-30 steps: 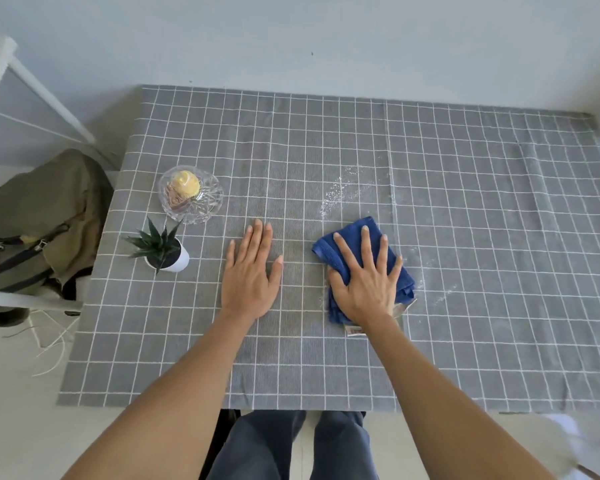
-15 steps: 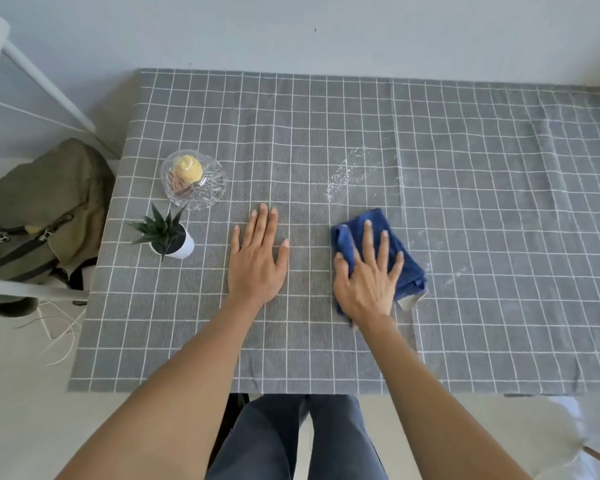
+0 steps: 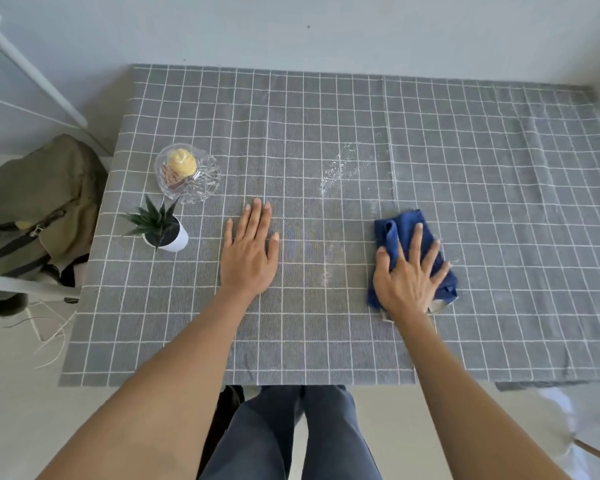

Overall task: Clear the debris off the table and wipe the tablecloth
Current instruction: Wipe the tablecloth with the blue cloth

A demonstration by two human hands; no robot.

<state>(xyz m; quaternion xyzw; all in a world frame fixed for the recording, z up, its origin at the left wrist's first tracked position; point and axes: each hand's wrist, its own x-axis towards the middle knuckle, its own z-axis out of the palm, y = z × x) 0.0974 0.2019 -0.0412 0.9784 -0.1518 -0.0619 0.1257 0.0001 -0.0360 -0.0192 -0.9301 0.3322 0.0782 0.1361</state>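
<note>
Seen from the head camera, looking down on a table under a grey checked tablecloth [image 3: 465, 168]: right hand [image 3: 407, 282] pressed flat with fingers spread on a crumpled blue cloth [image 3: 404, 225], not gripping it, at the centre-right of the table. Left hand [image 3: 248, 256] resting flat and empty on the tablecloth, fingers together, left of the cloth and well apart from it. White powdery debris [image 3: 338, 168] scattered beyond and between the hands; farther left, a small potted plant [image 3: 161, 228] just in front of a glass dish [image 3: 187, 176] holding something yellow.
</note>
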